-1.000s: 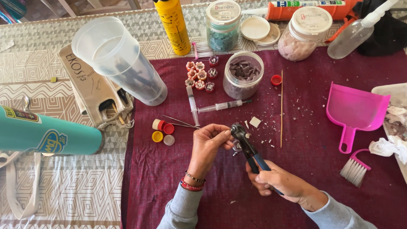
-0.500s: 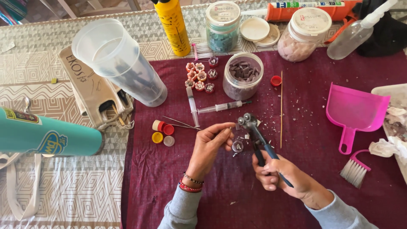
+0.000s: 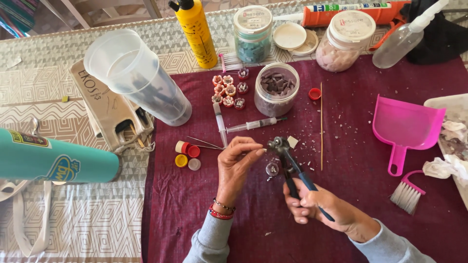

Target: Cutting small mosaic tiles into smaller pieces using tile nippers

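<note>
Two bare hands work over the maroon cloth [image 3: 195, 204]: right hand [image 3: 317, 204] wrapped tight around the dark-handled metal nippers [image 3: 288, 163], left hand [image 3: 236, 163] pinching something too small to identify at their head. Nippers look stiff, weighty; best held low on the handles. Beyond: small clear cap [image 3: 272, 169], two plastic syringes [image 3: 256, 124], open jar of purple tile pieces [image 3: 277, 89].

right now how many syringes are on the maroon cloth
2. One syringe lies nearly upright in the picture, beside the small flower pieces. The other syringe lies crosswise below the open jar of purple bits. None seem hidden.
</note>
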